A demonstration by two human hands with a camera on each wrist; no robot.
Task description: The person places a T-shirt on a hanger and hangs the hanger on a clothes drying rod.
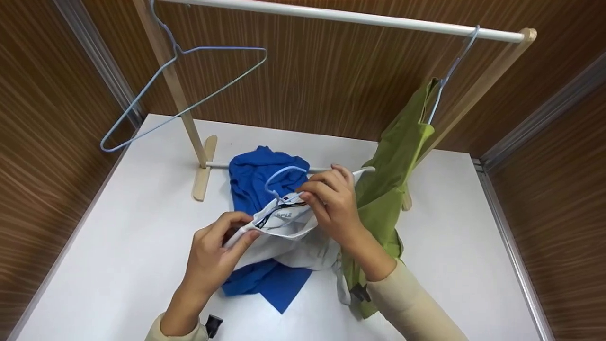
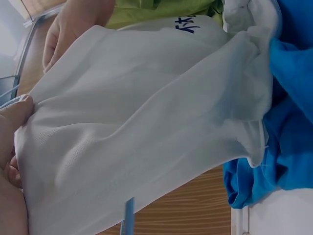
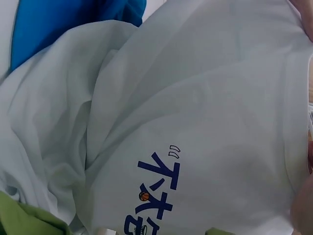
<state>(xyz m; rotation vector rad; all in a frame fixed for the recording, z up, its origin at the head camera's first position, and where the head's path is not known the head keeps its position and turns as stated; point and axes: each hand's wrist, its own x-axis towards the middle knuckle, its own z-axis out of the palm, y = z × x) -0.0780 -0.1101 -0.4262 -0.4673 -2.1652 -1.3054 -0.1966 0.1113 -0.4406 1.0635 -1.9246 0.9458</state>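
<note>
A white shirt (image 1: pixel 303 253) with dark blue printed characters (image 3: pixel 161 181) is held up between both hands. Inside its neck opening sits a light blue hanger (image 1: pixel 284 169), the hook sticking up out of the collar. My left hand (image 1: pixel 210 248) pinches the shirt's shoulder at the left of the neckline, thumb in front and fingers behind. On the other side, my right hand (image 1: pixel 334 203) pinches the collar edge near the hook. From the left wrist, the shirt's cloth (image 2: pixel 132 107) spreads below the fingers and covers most of the hanger.
A rack with a white top rail (image 1: pixel 350 18) stands at the back. A bare blue hanger (image 1: pixel 184 113) hangs at its left, a green garment (image 1: pixel 393 161) on a hanger at its right. Beneath the shirt lies a blue garment (image 1: pixel 289 286) on the white table (image 1: pixel 128 237).
</note>
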